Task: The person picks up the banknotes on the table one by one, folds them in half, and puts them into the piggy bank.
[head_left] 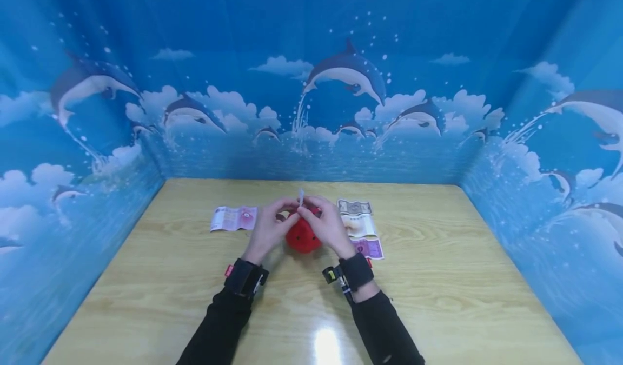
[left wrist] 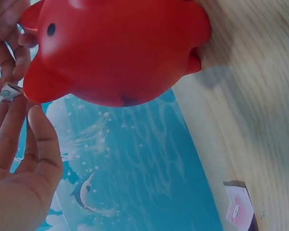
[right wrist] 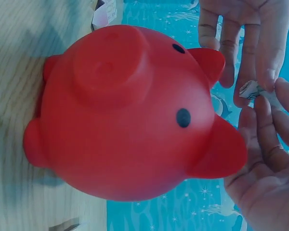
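Observation:
A red piggy bank (head_left: 303, 237) stands on the table with its snout (right wrist: 108, 60) towards me. Above its back, my left hand (head_left: 269, 225) and right hand (head_left: 329, 225) come together, the fingertips of both pinching a small folded banknote (head_left: 300, 196). Seen from the left wrist, the banknote (left wrist: 9, 92) is a narrow pale strip beside the pig's ear. The right wrist view has my left hand (right wrist: 248, 29) above and my right hand (right wrist: 267, 185) below, with the printed end of the banknote (right wrist: 251, 90) between their fingers. The top of the bank is hidden by the hands.
To the left lies a pink-purple banknote (head_left: 234, 218), creased. Right of the hands, a grey banknote (head_left: 355, 207), a pale one (head_left: 361, 226) and a purple one (head_left: 368, 247) lie in a column. A dolphin-print curtain (head_left: 302, 111) encloses the wooden table (head_left: 438, 278) on three sides.

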Available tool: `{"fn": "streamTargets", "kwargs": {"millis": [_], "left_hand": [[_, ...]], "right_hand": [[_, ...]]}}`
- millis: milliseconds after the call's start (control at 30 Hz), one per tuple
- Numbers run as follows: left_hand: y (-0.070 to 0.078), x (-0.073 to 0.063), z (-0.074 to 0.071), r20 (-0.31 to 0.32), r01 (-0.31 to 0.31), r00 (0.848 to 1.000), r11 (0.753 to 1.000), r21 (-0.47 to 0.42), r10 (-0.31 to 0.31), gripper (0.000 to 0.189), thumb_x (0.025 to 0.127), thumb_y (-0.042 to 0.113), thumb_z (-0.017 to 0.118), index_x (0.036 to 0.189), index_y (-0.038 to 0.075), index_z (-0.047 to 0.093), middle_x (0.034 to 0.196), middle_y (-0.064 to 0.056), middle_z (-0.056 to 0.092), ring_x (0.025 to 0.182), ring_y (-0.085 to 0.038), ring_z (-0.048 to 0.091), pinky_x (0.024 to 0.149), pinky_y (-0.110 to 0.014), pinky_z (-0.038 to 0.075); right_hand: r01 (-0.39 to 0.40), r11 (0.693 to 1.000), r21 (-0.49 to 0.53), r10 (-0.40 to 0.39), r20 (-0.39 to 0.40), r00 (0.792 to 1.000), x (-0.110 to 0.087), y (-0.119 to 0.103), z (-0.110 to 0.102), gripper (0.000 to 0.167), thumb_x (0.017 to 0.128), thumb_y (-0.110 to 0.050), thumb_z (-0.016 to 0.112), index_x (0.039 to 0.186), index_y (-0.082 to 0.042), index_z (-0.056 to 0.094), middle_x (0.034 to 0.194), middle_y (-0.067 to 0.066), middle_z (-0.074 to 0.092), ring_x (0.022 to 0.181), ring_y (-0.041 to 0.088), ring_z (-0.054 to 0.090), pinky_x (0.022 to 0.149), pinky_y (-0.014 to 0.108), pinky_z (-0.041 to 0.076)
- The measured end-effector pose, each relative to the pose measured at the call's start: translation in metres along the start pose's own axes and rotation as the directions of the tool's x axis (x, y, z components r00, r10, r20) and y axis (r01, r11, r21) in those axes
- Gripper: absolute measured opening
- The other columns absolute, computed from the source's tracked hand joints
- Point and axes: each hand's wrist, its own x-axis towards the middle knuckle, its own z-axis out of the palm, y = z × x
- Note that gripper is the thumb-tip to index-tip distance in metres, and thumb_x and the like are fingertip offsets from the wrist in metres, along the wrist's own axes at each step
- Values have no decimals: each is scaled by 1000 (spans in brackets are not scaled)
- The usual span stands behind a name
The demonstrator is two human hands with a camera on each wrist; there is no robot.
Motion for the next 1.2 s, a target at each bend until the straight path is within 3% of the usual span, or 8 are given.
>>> {"fn": "streamTargets", "kwargs": {"millis": [333, 500, 700, 1000, 1200], "left_hand": [[-4, -3, 4, 10, -22, 1000, 999, 38, 22, 25, 90, 17, 72, 115, 14, 73, 110, -5, 74, 98, -18, 68, 70, -26, 55], [-6, -5, 7, 24, -39, 999, 994, 107, 36, 28, 92, 11, 68, 119, 13, 72, 117, -8, 72, 105, -23, 67, 80, -37, 57], [-5, -7, 9, 106, 2, 994, 982, 189, -22, 35, 93, 11, 65, 128, 13, 66, 127, -11, 66, 122, -30, 59, 102, -49, 48], [-8, -7, 11, 207, 15, 977, 978, 206, -58, 41, 95, 16, 63, 135, 9, 60, 140, -12, 55, 134, -29, 47, 112, -48, 38], [-8, -7, 12, 230, 50, 968, 972, 228, -104, 43, 97, 22, 61, 138, 11, 57, 145, -10, 50, 138, -28, 43, 113, -49, 37]], "right_hand": [[-41, 999, 2, 41, 18, 999, -1, 2, -3, 25, 96, -14, 61, 119, -5, 68, 113, 11, 69, 106, 24, 64, 89, 37, 56], [-50, 999, -7, 50, 5, 999, 0, 4, -4, 26, 97, -13, 60, 120, -4, 67, 110, 11, 69, 104, 23, 63, 85, 36, 56], [-47, 998, -29, 47, -16, 999, 2, 10, -4, 24, 96, -12, 62, 118, -5, 68, 104, 10, 70, 99, 22, 63, 80, 33, 56], [-73, 994, -86, 73, -7, 997, 1, 18, -3, 28, 96, -16, 63, 119, -1, 67, 109, 12, 69, 102, 24, 65, 82, 37, 57], [-92, 991, -95, 92, -3, 996, 2, 19, -3, 28, 95, -16, 64, 119, -2, 67, 105, 11, 70, 101, 24, 65, 82, 37, 57]]}}
